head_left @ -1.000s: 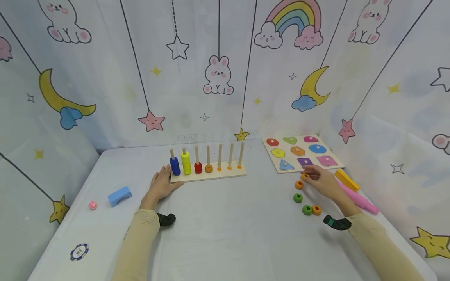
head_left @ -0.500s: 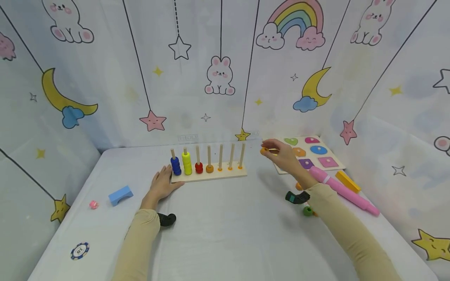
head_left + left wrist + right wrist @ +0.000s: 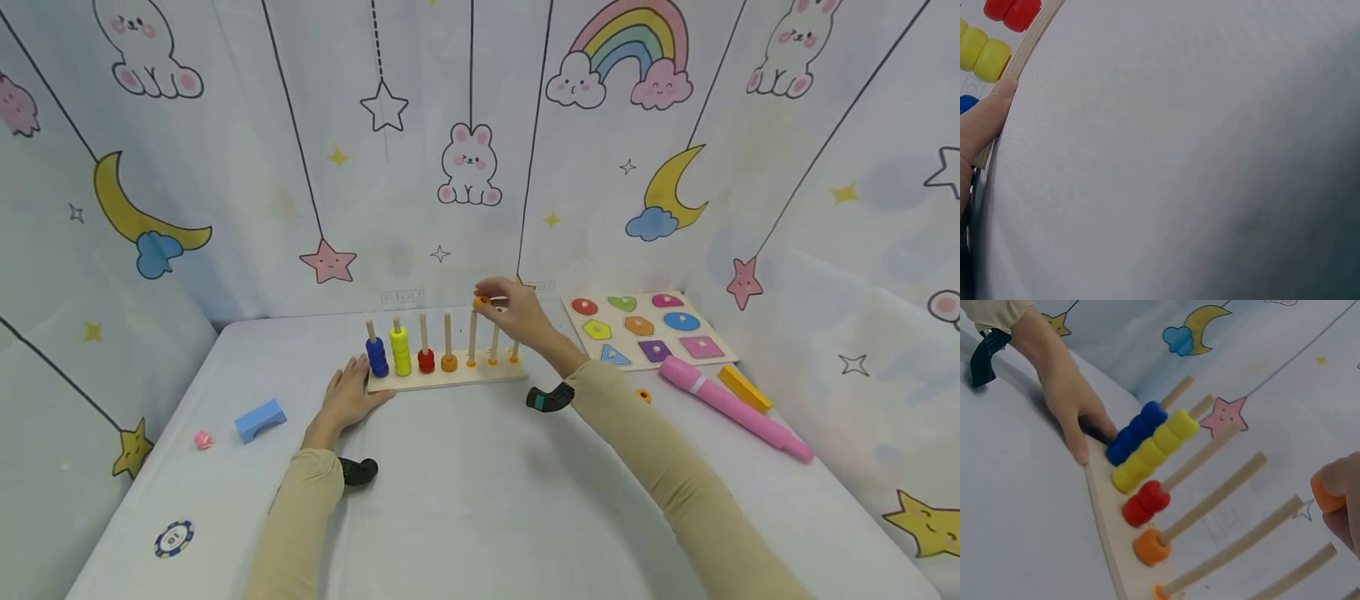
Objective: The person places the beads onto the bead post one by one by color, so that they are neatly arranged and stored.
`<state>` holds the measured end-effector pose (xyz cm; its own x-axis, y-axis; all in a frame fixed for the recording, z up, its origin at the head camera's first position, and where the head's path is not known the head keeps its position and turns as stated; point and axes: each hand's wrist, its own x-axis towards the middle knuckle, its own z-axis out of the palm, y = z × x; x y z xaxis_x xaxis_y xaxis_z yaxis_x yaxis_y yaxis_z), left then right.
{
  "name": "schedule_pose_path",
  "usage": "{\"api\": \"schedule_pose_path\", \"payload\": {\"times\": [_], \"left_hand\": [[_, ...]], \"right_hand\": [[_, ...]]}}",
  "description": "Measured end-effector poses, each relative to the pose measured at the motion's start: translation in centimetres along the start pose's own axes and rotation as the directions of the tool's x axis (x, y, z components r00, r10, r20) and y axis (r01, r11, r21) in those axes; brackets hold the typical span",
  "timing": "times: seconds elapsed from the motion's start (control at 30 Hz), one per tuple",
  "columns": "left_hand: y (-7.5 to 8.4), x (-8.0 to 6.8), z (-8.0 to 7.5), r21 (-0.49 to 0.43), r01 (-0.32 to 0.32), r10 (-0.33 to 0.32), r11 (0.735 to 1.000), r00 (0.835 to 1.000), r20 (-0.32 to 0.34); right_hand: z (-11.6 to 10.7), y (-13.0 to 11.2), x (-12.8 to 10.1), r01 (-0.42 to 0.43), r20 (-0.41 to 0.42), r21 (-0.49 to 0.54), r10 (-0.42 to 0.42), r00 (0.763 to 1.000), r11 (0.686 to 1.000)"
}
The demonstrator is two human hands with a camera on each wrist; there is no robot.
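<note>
A wooden peg board (image 3: 450, 377) with upright pegs stands at the back of the table. Blue (image 3: 377, 358), yellow (image 3: 401, 351) and red beads (image 3: 426, 361) fill the first pegs from the left, then comes a single orange bead (image 3: 448, 362). My left hand (image 3: 348, 395) rests at the board's left end, thumb against its front edge and fingers extended along the side. In my right hand (image 3: 517, 312), thumb and fingertips pinch another orange bead (image 3: 482, 303). That bead is close to the top of the fifth peg (image 3: 1241, 544); whether they touch I cannot tell.
Right of the board lies a shape puzzle (image 3: 645, 329), with a pink stick-like toy (image 3: 735, 408) and a yellow block (image 3: 745, 389) nearby. One loose orange bead (image 3: 643, 396) shows beside the right sleeve. At left are a blue arch block (image 3: 260, 421), a small pink piece (image 3: 203, 440) and a poker chip (image 3: 174, 539).
My right hand has carried the orange bead leftward from the loose beads, past the shape puzzle, to above the peg board. My left hand stays at the board's end.
</note>
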<state>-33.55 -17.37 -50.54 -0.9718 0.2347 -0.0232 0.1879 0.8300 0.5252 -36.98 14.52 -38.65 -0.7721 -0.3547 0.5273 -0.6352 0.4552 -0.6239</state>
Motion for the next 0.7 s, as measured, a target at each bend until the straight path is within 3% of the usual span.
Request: {"api": "schedule_pose_path", "payload": {"times": [0.33,0.7], "left_hand": [[0.3,0.0,-0.2,0.004,-0.012,0.012,1.000,1.000,-0.008],[0.4,-0.1,-0.1,0.003,0.004,-0.004,1.000,1.000,0.000]], "right_hand": [[3.8,-1.1,1.9,0.063,0.064,-0.046,-0.060,0.996,0.997],[4.4,-1.4,1.8,0.070,0.075,-0.096,-0.062,0.995,0.993]]}}
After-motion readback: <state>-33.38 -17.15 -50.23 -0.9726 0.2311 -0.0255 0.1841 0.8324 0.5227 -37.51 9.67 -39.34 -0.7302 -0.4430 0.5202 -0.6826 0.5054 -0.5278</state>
